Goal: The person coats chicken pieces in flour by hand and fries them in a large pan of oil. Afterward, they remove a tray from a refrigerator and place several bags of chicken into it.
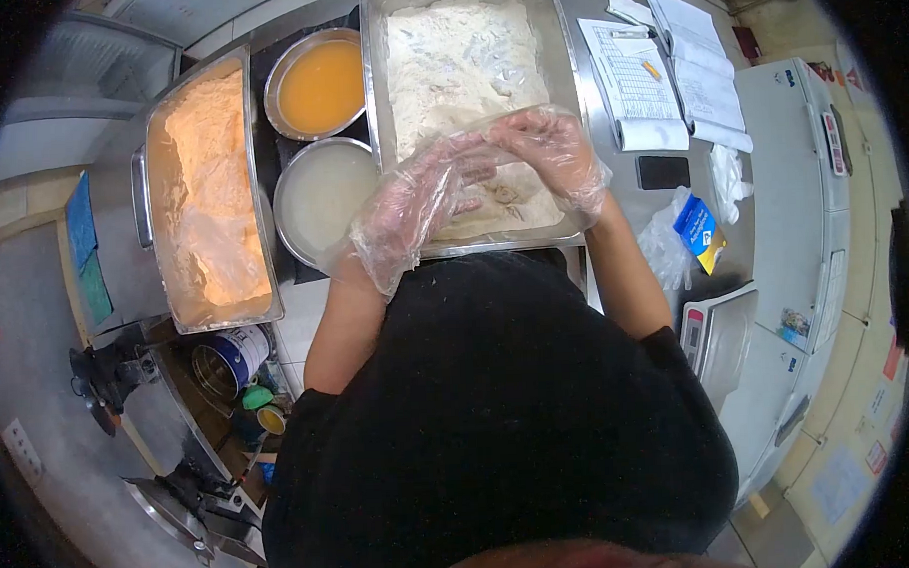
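Both hands wear clear, loose plastic gloves and are over a metal tray of pale flour (461,43). My left hand (422,200) reaches in from the left, its fingers slightly apart and pointing right, with nothing visible in them. My right hand (552,155) comes from the right with bent fingers, their tips against crumpled plastic near the top of my left hand; what they pinch is hard to make out. Below the hands, a flour-coated lump (506,190) lies in the near part of the tray.
At the left is a deep tray of orange powder (211,182). Between the trays sit a bowl of orange liquid (321,88) and a bowl of cloudy liquid (321,193). On the right are papers (633,77), a phone (663,173), a blue-yellow box (700,233) and a scale (719,340).
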`<control>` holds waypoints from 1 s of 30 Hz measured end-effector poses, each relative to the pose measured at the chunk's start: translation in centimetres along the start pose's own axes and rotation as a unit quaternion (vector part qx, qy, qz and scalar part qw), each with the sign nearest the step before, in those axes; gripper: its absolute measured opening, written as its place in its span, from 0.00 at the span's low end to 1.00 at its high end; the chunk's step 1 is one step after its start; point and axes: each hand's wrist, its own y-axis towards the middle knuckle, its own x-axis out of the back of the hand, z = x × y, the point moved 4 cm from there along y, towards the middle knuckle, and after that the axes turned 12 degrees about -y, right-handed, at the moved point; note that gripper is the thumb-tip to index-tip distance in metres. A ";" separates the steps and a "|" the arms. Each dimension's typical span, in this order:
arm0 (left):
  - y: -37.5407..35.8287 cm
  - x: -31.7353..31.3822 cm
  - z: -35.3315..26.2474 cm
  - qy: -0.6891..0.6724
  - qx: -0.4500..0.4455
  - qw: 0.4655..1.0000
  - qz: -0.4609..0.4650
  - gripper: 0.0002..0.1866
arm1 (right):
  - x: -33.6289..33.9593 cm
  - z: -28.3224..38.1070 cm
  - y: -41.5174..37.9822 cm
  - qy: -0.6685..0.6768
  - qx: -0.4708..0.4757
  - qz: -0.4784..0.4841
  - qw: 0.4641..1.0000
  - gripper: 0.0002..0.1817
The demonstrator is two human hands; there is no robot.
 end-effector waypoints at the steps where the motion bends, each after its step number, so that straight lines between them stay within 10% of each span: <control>1: -0.2 0.0 -0.1 0.000 -0.003 1.000 -0.001 0.35 | 0.3 -0.5 0.1 -0.025 -0.005 0.002 1.000 0.13; 15: -1.3 1.0 0.7 0.025 -0.051 0.997 0.042 0.41 | 3.2 -0.8 1.6 -0.309 0.063 -0.236 0.919 0.12; 20: -1.1 1.0 0.1 -0.129 -0.032 0.986 0.102 0.49 | 1.4 -2.4 1.1 0.198 -0.127 -0.042 0.971 0.21; 30: -2.3 -0.5 -0.1 -0.255 -0.013 0.950 0.183 0.47 | 2.8 -3.3 1.7 0.108 -0.028 -0.062 0.992 0.15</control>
